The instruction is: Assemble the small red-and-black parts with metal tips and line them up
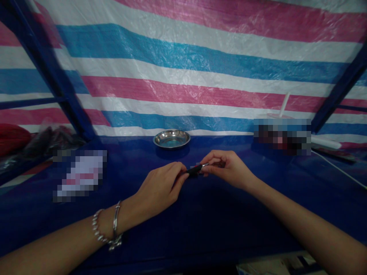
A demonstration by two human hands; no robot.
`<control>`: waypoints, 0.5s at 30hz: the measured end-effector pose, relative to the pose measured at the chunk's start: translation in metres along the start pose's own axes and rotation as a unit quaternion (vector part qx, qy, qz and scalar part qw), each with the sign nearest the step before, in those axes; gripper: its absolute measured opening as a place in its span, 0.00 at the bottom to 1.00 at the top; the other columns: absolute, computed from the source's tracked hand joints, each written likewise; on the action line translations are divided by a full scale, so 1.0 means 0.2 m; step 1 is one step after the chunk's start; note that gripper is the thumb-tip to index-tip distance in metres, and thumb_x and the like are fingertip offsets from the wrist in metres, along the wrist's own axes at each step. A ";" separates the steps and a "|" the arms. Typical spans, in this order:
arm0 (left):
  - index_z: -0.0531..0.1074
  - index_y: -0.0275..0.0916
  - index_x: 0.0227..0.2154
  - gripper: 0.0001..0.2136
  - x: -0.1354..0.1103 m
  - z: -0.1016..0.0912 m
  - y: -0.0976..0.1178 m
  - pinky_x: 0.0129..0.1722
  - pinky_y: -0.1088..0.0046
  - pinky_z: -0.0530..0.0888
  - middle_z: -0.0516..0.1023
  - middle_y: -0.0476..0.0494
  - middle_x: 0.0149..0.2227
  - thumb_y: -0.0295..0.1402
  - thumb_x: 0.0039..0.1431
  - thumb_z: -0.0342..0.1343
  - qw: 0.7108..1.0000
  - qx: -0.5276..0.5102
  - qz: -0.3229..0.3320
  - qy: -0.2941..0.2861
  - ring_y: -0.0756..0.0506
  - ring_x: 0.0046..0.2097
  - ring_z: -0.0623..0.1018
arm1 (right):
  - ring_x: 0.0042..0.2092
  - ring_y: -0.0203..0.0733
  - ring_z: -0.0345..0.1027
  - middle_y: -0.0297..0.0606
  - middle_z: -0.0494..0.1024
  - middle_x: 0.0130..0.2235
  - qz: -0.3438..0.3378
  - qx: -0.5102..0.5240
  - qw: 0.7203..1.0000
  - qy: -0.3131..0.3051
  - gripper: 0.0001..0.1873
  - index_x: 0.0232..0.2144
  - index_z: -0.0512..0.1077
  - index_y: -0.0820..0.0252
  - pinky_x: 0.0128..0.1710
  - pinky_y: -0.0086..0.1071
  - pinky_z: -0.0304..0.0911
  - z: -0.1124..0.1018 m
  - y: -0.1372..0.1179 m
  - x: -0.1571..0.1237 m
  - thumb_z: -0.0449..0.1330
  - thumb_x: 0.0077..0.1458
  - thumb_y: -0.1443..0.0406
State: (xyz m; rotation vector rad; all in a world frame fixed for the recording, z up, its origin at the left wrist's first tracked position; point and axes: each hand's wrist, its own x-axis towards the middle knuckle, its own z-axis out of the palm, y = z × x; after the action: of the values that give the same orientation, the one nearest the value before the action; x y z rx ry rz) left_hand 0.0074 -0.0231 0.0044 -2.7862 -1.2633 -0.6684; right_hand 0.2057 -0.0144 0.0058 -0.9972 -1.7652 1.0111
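Note:
Between my two hands, above the blue tabletop (218, 221), is a slim black object with a shiny silver end (196, 169); its exact kind is not clear. My left hand (163, 181) pinches the black end between thumb and fingers. On the silver end, the thumb and fingertips of my right hand (225, 166) are closed. Some small dark and reddish detail shows behind the object, too blurred to name. A round shiny metal dish (172, 139) sits just beyond my hands, touched by neither.
A blurred-out white and pink packet (83, 172) lies at the left. At the back right are a pixelated item (282, 137), a white stand (283, 107) and a white cable (338, 168). Blue frame posts (54, 80) and a striped plastic sheet (183, 84) bound the table.

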 end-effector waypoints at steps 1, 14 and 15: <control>0.64 0.37 0.34 0.07 0.00 0.00 0.00 0.29 0.74 0.66 0.71 0.46 0.31 0.32 0.59 0.43 1.000 0.000 0.000 0.001 0.49 0.31 0.71 | 0.26 0.33 0.70 0.33 0.74 0.24 0.002 0.003 1.000 0.000 0.06 0.26 0.67 0.62 0.29 0.29 0.64 0.00 0.00 0.00 0.59 0.43 0.65; 0.65 0.37 0.34 0.07 0.00 0.00 0.00 0.30 0.74 0.66 0.72 0.46 0.31 0.31 0.59 0.42 1.000 -0.014 -0.013 -0.006 0.48 0.32 0.72 | 0.27 0.34 0.69 0.33 0.74 0.24 -0.018 -0.013 1.000 -0.010 0.06 0.25 0.67 0.61 0.28 0.29 0.64 0.00 0.00 0.00 0.60 0.43 0.65; 0.65 0.37 0.34 0.07 0.01 0.00 0.00 0.30 0.74 0.66 0.72 0.47 0.30 0.31 0.59 0.42 1.000 -0.017 -0.014 -0.008 0.48 0.32 0.72 | 0.27 0.34 0.69 0.33 0.74 0.24 -0.025 -0.019 0.999 -0.010 0.06 0.25 0.67 0.61 0.28 0.29 0.63 -0.01 0.01 0.00 0.60 0.43 0.65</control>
State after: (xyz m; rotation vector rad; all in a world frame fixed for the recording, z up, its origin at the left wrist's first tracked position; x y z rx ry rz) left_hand 0.0080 -0.0223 0.0049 -2.8110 -1.3076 -0.6775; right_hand 0.2073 -0.0145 0.0050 -0.9655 -1.8239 0.9626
